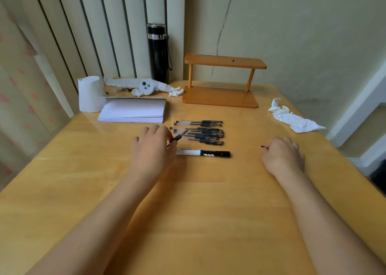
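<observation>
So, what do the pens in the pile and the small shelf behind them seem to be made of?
The pens look like clear, glossy plastic: the dark refills show through the barrels. The shelf seems varnished wood, or a wood-look board: honey colour, soft sheen, round posts.

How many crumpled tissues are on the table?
3: a large tissue near the right edge, a small tissue just left of the wooden shelf, and a third tissue beside the white gadget behind the notebook. The paper roll could hide another.

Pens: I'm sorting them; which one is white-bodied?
The marker lying nearest the person, beside the left hand; the pens clustered behind it have clear barrels.
</observation>
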